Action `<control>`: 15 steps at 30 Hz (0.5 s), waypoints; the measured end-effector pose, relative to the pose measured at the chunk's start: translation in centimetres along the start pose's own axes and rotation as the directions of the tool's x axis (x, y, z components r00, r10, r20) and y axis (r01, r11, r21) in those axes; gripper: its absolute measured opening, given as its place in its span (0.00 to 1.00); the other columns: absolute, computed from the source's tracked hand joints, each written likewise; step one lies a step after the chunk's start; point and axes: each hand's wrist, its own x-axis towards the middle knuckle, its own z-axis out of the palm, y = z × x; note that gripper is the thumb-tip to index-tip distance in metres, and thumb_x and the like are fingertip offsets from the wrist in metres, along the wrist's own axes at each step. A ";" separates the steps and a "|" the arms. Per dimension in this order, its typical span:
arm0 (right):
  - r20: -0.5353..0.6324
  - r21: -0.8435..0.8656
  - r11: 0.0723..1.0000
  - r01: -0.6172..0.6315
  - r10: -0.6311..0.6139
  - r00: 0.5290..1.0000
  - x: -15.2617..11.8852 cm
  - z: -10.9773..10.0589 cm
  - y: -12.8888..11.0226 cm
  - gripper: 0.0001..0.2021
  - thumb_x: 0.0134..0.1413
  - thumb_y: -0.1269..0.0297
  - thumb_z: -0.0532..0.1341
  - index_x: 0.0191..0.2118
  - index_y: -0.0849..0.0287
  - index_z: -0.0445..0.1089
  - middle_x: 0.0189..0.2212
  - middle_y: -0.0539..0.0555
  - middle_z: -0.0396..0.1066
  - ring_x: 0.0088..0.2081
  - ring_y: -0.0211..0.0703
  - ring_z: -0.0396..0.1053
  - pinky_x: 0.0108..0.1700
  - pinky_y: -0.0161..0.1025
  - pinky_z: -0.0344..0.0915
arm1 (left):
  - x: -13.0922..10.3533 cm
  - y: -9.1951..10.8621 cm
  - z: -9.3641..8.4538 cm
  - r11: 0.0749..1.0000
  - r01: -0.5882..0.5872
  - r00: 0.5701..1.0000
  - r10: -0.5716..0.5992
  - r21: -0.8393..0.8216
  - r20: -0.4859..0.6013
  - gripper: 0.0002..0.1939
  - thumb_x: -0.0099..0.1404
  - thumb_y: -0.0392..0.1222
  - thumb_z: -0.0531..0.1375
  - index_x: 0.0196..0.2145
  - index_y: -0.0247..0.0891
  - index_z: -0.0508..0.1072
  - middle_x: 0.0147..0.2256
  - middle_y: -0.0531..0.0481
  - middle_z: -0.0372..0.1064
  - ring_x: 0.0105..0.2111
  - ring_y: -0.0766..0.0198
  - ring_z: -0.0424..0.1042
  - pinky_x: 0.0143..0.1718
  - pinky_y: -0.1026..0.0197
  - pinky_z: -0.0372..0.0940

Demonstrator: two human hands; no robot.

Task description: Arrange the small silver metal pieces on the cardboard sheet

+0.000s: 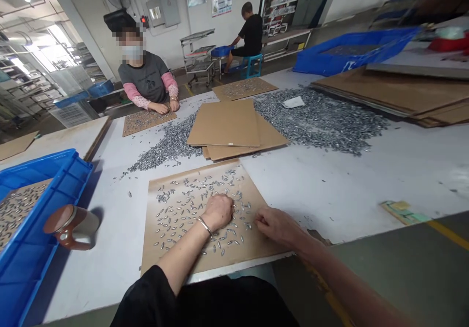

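Note:
In front of me a brown cardboard sheet lies on the white table, strewn with small silvery spindle-shaped metal pieces. My left hand, a bangle on its wrist, rests over the middle of the sheet with fingers curled down among the pieces. Whatever its fingertips pinch is hidden behind the hand. My right hand is closed at the sheet's right edge, knuckles up; its fingers are tucked under, so I cannot see what they hold. Pieces lie close to both hands, some bunched near the upper corners.
Stacked cardboard sheets sit beyond, between heaps of metal pieces. A brown mug stands left beside a blue crate. More cardboard and a blue tray are right. Opposite, a co-worker handles another sheet.

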 end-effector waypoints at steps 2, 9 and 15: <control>0.011 -0.042 0.999 -0.014 0.015 1.000 0.2 0.0 0.0 0.09 0.63 0.70 0.54 0.34 0.59 0.70 0.38 0.54 0.76 0.39 0.45 0.71 0.39 0.39 0.56 | 0.1 0.1 0.0 1.000 0.016 1.000 -0.016 0.001 -0.016 0.11 0.68 0.35 0.57 0.38 0.32 0.81 0.42 0.35 0.78 0.44 0.51 0.77 0.49 0.52 0.72; -0.106 -0.070 0.995 0.072 -0.079 0.991 -0.6 0.3 -0.3 0.11 0.69 0.68 0.52 0.36 0.57 0.70 0.40 0.53 0.73 0.39 0.43 0.71 0.38 0.38 0.56 | -2.7 -1.2 -1.3 0.994 0.026 0.985 -0.044 -0.105 -0.168 0.13 0.73 0.35 0.54 0.39 0.34 0.78 0.41 0.42 0.76 0.42 0.59 0.74 0.48 0.60 0.69; -0.087 -0.155 0.963 0.219 -0.235 0.968 0.8 1.6 -3.4 0.14 0.71 0.68 0.53 0.38 0.58 0.75 0.40 0.55 0.74 0.41 0.44 0.72 0.41 0.37 0.60 | -6.7 -3.9 -1.6 0.979 0.101 0.965 -0.140 -0.177 -0.223 0.11 0.71 0.33 0.55 0.34 0.35 0.76 0.37 0.44 0.74 0.38 0.58 0.72 0.43 0.59 0.67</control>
